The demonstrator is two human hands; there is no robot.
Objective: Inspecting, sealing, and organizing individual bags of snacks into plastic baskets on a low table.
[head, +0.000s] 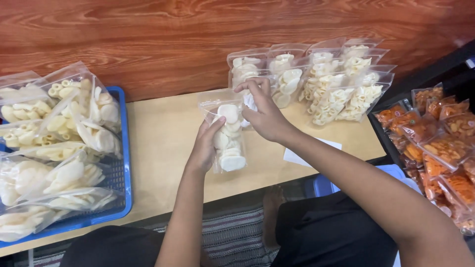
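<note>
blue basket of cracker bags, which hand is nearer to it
Left. The left hand grips the clear bag closer to the blue basket; the right hand pinches the bag's top, farther away.

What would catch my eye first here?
Both hands, the left hand and right hand, hold a clear bag of white crackers at mid-table. Left, a blue basket is heaped with similar bags; sealed bags stand against the wooden wall, and orange snack bags lie far right.

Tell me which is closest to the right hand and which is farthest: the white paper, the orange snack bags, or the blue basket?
From the right hand:
1. White paper, on the table just below the wrist.
2. Orange snack bags, off to the right.
3. Blue basket, far left across the table.
</note>
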